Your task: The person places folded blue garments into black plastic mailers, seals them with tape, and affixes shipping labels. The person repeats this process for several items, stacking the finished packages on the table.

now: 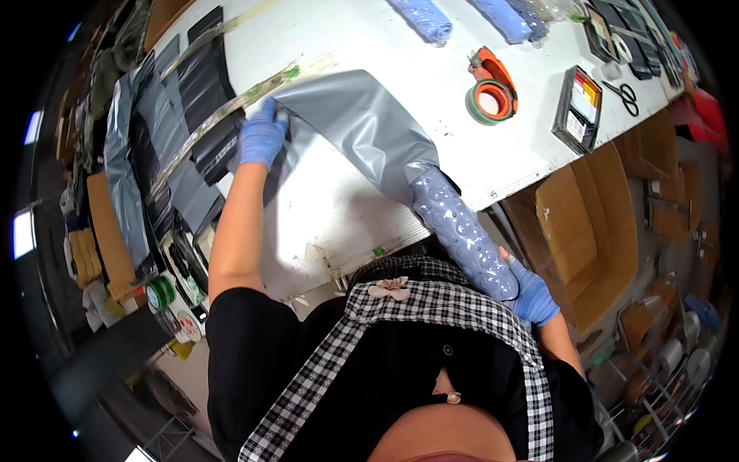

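Observation:
A shiny grey plastic mailing bag (350, 115) stretches across the white table. Its far left corner is pinched by my left hand (263, 138), which wears a blue glove, fingers closed. At the other end, the bag's mouth fits around the upper part of a bluish bubble-wrapped roll (462, 231). That roll slants past the table's front edge toward my body. My right hand (533, 294), gloved too, is closed around the roll's lower end; some of its fingers are hidden behind it.
Stacked dark and grey bags (173, 100) lie at left under strips of tape. Further bubble-wrapped rolls (423, 19), an orange tape dispenser (493, 88), a small display box (579, 110) and scissors (625, 96) are on the table. An open cardboard box (589, 231) stands below its right edge.

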A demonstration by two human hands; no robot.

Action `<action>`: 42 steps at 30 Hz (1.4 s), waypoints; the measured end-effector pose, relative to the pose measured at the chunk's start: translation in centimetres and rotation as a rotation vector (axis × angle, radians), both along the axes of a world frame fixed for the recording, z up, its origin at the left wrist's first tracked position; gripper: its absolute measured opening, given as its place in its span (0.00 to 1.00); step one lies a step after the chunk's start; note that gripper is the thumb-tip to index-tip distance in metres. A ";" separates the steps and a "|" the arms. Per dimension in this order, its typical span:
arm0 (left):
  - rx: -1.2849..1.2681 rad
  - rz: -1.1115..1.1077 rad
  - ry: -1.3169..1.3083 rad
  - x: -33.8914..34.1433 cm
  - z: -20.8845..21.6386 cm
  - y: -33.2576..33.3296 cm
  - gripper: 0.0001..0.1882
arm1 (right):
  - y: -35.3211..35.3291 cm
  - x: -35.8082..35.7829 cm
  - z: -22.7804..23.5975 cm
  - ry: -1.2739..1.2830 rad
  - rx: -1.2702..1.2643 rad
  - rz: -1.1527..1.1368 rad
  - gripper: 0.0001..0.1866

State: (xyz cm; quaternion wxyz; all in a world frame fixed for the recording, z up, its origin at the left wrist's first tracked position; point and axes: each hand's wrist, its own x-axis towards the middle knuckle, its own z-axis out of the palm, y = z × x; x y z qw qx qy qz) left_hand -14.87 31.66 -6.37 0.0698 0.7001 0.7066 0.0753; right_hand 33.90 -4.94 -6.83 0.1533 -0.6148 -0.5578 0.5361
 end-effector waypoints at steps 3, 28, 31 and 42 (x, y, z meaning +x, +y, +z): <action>0.710 -0.271 -0.354 -0.1 3.3 3.3 0.28 | 0.6 -0.4 0.7 -0.002 0.002 0.021 0.56; -0.001 0.388 -0.830 4.6 -10.8 -2.5 0.13 | 27.8 -21.0 0.7 -0.402 0.476 0.127 0.45; -0.002 0.356 -0.737 7.9 -7.9 -1.7 0.14 | 36.0 -23.0 -0.5 -0.218 0.511 -0.227 0.35; -0.275 0.193 -0.783 13.2 -4.0 -18.6 0.09 | 20.0 -12.6 -4.1 -0.102 0.204 -0.178 0.13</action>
